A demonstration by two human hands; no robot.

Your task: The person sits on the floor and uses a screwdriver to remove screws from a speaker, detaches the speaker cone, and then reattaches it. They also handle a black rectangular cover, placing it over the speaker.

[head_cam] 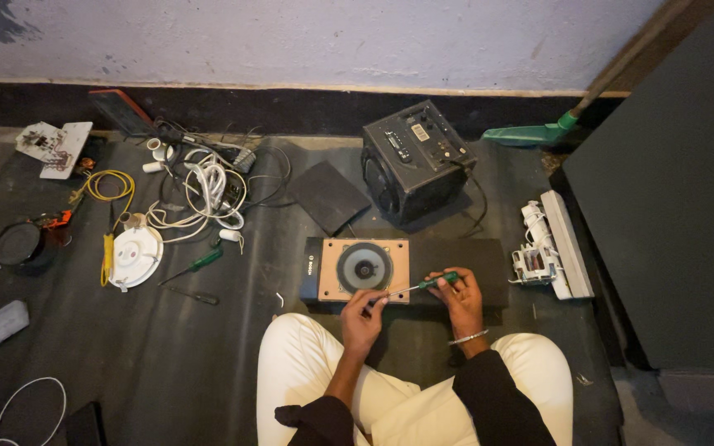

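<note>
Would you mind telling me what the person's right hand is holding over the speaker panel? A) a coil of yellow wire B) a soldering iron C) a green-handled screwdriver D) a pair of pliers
C: the right hand grips a green-handled screwdriver, whose shaft runs to the left hand at the lower edge of the speaker panel; the yellow wire lies apart on the floor.

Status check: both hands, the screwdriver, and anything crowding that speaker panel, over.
Right hand grips green-handled screwdriver. Left hand pinches its tip at wooden speaker panel edge. Black speaker box behind, apart. Nothing blocking.
</note>
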